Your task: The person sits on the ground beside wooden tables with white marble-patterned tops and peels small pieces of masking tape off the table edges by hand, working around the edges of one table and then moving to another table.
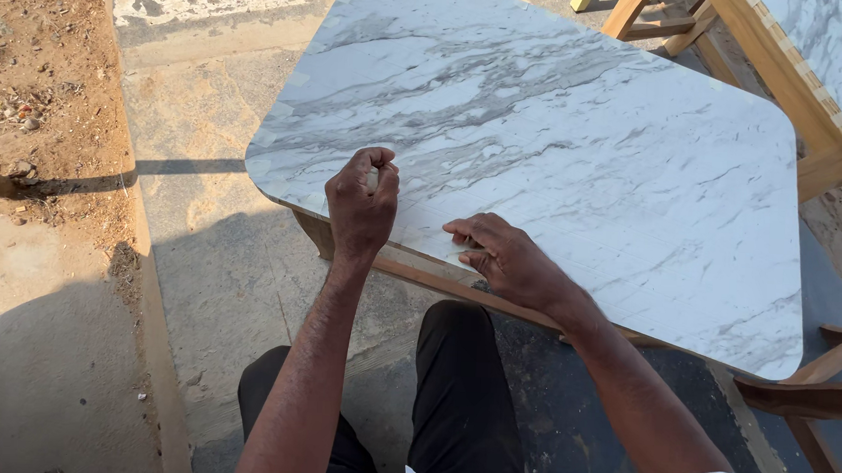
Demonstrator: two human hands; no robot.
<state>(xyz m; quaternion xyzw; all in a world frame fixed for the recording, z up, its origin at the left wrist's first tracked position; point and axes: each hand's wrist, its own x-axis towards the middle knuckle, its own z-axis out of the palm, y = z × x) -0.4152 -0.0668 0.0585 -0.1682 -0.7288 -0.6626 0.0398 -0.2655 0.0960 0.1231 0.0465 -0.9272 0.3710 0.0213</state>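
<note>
Centrally, a white marble-pattern tabletop (576,149) with grey veining and rounded corners fills most of the head view, tilted so that one corner points toward the person. It sits on a wooden frame (438,277), visible as a brown strip along the near edge. Below the tabletop lies a concrete pavement (211,275), half in shadow, bordered at left by a patch of bare reddish soil (41,59). A second wooden-edged table (806,83) with a similar marble top stands at upper right, well apart from the hands, and a dark wooden chair part (812,395) shows at lower right.

The person is seated at the near edge, with black trousers (452,389) visible between the forearms.

The left hand (361,205) is curled into a closed fist over the tabletop near the left corner, fingers folded around a small pale object (373,179); only a sliver of it shows, so its kind cannot be told. The right hand (505,259) rests flat on the tabletop just inside the near edge, fingers extended and pointing left, pressing on the surface and gripping nothing. The two hands are near each other but not touching.
</note>
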